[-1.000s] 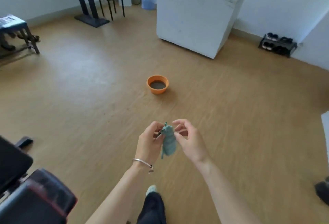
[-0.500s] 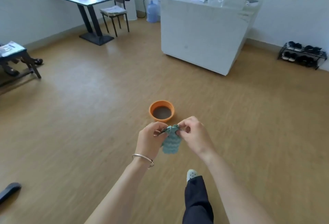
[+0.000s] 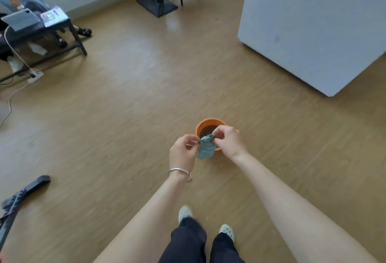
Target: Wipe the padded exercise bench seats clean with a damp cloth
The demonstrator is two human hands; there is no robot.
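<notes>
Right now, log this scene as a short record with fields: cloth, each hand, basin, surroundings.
cloth: teal cloth, hanging, held by its top edge
left hand: pinches the cloth's left top corner; silver bracelet on wrist
right hand: pinches the right top corner
basin: orange basin on the wood floor, dark liquid inside, partly behind the cloth in this view
surroundings: white counter at far right

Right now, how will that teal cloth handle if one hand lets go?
Probably floppy: the cloth droops below where the left hand and right hand pinch its top edge. Likely light, since fingertip pinches carry it. Whether it is wet I cannot tell.
</notes>
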